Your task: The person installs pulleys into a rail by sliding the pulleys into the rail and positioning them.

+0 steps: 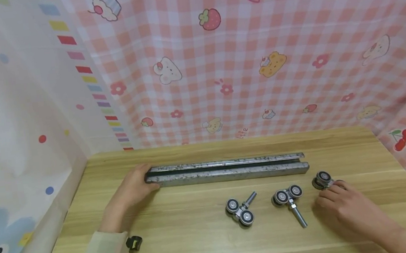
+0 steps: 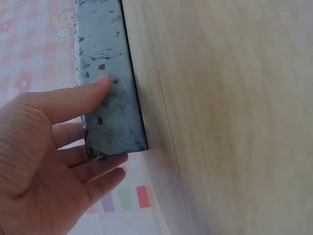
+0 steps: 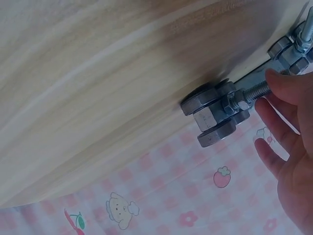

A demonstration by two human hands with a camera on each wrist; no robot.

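Observation:
A grey metal channel rail [image 1: 227,175], slotted along its length and speckled with dark marks, lies across the table. My left hand [image 1: 131,189] grips its left end, thumb on the near face and fingers round the far side, as the left wrist view shows. To the right, my right hand [image 1: 351,206] pinches the threaded bolt [image 3: 257,91] of a roller trolley [image 1: 322,179] between thumb and fingers. That trolley's wheels are near the rail's right end. Two more trolleys lie in front of the rail: one at the middle [image 1: 240,212], another [image 1: 288,196] nearer my right hand.
The wood-grain table [image 1: 186,245] carries everything. A pink checked curtain [image 1: 199,93] hangs along its back edge, and a white printed cloth [image 1: 34,99] hangs at the left. A small black device [image 1: 134,243] sits by my left sleeve.

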